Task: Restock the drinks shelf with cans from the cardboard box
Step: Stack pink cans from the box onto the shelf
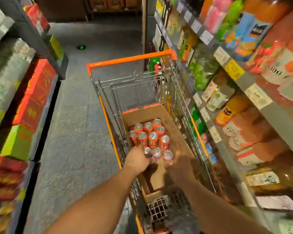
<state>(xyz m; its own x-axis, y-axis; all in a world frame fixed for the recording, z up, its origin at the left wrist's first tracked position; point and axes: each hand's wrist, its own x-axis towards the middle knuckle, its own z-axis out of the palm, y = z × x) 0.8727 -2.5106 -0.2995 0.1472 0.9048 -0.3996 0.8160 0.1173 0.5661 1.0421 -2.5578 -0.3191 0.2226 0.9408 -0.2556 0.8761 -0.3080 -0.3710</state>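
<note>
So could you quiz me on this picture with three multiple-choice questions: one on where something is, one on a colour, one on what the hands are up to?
1. Where does the cardboard box sit?
A. on the floor
B. inside the wire trolley
C. on the drinks shelf

2. What colour is the trolley handle?
A. blue
B. green
C. orange

3. What are the two hands doing?
A. reaching into the box at the nearest cans
B. pushing the handle
C. hanging at the person's sides

Answers:
1 B, the box's walls stand within the trolley's wire sides.
2 C, the bar across the far end is bright orange.
3 A, the left hand and right hand flank the three nearest cans; whether the fingers grip them is too blurred to tell.
</note>
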